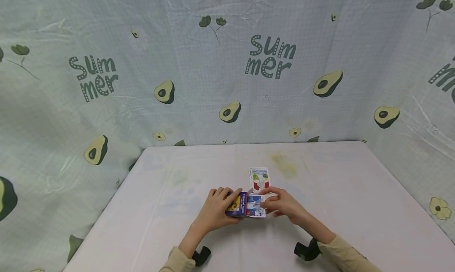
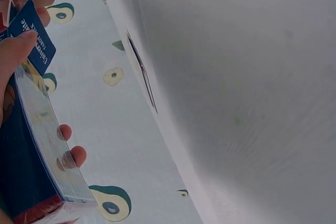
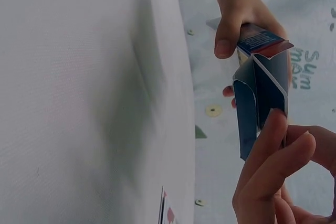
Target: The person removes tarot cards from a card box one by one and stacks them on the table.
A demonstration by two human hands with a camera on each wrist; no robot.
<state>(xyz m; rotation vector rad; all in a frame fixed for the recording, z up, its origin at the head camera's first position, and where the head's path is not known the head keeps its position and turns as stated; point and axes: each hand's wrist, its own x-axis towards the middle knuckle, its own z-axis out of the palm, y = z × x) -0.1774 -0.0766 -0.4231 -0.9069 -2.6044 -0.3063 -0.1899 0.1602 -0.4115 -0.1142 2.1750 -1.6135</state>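
My left hand (image 1: 218, 209) grips a blue and yellow tarot card box (image 1: 236, 205) held above the table, thumb on one face and fingers round the other side. At the box's right end, blue flaps (image 3: 247, 111) stand open. A white-bordered card with a blue picture (image 1: 255, 206) lies at that open end. My right hand (image 1: 281, 203) pinches this card by its right edge; part of the grip is hidden behind the fingers. Just beyond the box, another card with a red and green picture (image 1: 260, 178) lies face up on the table, atop at least one more.
The white-covered table (image 1: 320, 177) stretches out on all sides of the hands. A hanging cloth with avocado prints (image 1: 199, 78) closes off the back and sides. Dark wrist mounts (image 1: 307, 250) sit at both wrists.
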